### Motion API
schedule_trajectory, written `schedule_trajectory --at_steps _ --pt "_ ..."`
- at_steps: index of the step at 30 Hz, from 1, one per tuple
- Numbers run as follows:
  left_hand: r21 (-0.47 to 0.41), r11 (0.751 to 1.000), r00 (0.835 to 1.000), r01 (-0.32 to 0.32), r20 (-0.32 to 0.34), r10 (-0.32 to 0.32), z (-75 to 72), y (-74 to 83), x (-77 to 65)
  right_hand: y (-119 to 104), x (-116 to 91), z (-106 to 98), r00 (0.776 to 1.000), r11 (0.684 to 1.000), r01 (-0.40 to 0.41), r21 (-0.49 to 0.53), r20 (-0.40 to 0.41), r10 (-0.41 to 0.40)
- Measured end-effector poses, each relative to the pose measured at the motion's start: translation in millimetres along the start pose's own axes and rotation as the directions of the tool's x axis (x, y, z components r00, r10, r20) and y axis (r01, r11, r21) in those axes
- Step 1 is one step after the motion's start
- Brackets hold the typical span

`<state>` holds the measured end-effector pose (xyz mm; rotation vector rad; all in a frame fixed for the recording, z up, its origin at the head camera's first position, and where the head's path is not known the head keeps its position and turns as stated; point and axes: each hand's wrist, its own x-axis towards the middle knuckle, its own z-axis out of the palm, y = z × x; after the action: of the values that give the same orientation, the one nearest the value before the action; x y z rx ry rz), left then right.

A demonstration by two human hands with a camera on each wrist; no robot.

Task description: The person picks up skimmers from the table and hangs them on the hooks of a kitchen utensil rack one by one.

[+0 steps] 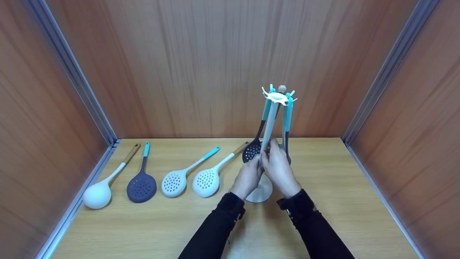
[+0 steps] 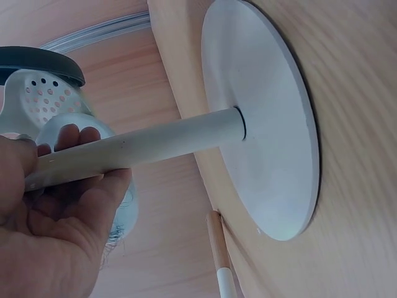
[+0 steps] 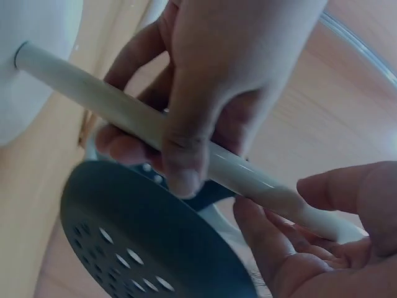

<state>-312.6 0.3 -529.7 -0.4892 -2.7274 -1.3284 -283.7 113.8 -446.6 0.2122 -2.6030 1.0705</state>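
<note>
Holding a white stand with both hands, on the right side of the worktop, near the far brown wall. Gripping the white pole with the left hand, with thumb and fingers bent round it. Gripping the same pole a bit higher with the right hand, with thumb and fingers bent too, just beside the left. Down at the bottom by the worktop, a round white base; cannot tell if fully flat on it. Hanging from the white ring of hooks at the top, a dark, blue-handled spoon with holes on the left and more blue handles on the right; cannot tell how many tools in all. Lying in a row on the left side of the worktop, from left to right: a white, wood-handled ladle, a dark, blue-handled turner with holes, a white, blue-handled skimmer and a white, wood-handled skimmer, nearest to the stand. In the row, with heads on the near side and handles pointing far. On both arms, dark sleeves.
</note>
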Motion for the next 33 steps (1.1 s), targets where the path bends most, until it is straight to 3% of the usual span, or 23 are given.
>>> schedule_trajectory --at_steps 6,10,20,27,33 --pt "0.032 0.999 1.0 -0.019 -0.009 0.02 -0.9 -1.0 -0.8 5.9 2.8 6.0 0.999 0.998 0.027 0.054 -0.031 -0.025" --pt "0.026 1.0 1.0 -0.012 -0.003 0.012 -3.2 -1.9 -0.6 5.8 3.1 6.3 0.998 0.998 0.054 0.023 -0.028 -0.053" --pt "-0.119 0.988 0.988 -0.101 0.101 0.113 -15.6 -13.0 -13.5 3.5 3.4 2.1 0.999 1.0 0.016 -0.016 0.045 -0.015" --pt "-0.136 0.991 0.983 -0.016 0.177 0.04 -29.1 -20.2 -22.7 3.6 5.2 3.1 0.999 1.0 0.017 -0.018 0.044 -0.016" --pt "-0.123 0.992 0.977 -0.021 0.209 0.046 -45.2 -28.4 -31.0 3.7 5.5 3.6 0.998 1.0 -0.002 -0.028 0.057 0.003"
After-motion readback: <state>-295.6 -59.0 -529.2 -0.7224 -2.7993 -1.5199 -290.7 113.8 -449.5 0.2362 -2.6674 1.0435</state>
